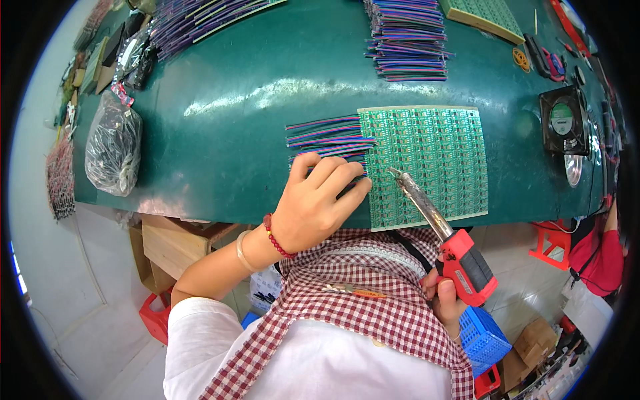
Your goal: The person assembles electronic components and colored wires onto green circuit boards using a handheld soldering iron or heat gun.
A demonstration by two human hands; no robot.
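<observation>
My left hand (313,203) bends over a row of thin multicoloured wires (327,137), its fingers closed on wires at the left edge of a green circuit board panel (440,153). The wire ends reach that edge; some are hidden under the fingers. In my right hand (447,303) is a soldering iron (467,267) with a red and black handle and a metal barrel. Its tip points up and left over the panel's left part, close to my left fingers. Whether the tip touches the board, I cannot tell.
Bundles of similar wires (407,40) lie at the far side of the green table (233,147). A filled plastic bag (113,143) sits at left. On the right stand a black fan (563,120) and a small metal dish (573,168). More panels (485,17) are stacked at the back.
</observation>
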